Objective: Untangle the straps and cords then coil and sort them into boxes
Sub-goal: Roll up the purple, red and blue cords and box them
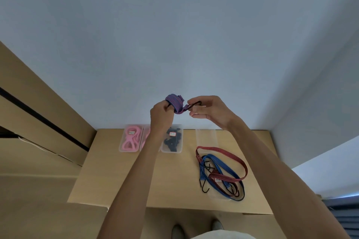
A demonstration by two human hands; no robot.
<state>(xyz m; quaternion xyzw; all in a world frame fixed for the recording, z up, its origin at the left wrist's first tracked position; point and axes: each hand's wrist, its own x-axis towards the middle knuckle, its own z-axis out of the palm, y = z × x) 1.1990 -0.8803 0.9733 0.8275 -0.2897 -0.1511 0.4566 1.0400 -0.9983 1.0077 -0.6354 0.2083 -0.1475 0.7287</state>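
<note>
Both hands raised above the bench [120, 170], in front of a pale wall. Left hand [160, 116] has fingers curled round a coiled strap [175, 103], purple-looking with red and blue stripes, wound into a small bundle at the fingertips. Right hand [208, 111] pinches the strap's black hook [195, 104] between thumb and forefinger, other fingers loosely curled; a short tail of strap runs from coil to hook, so the two hands sit just beside each other. On the bench, far edge left: clear box [129, 138] with pink cords coiled inside, a second box with pink partly hidden behind the left forearm, then a clear box [172, 138] with black items and a small label; can't tell what the black items are. Further right, a clear box [206, 135], looks see-through with nothing plain inside. Near it toward the front, a loose tangle: red strap [223, 149] looped over blue strap [219, 163], black hooks sticking out at the left and lower end, lying partly on another clear box or lid at the bench's right front. Shoes visible on the floor below the bench edge.
</note>
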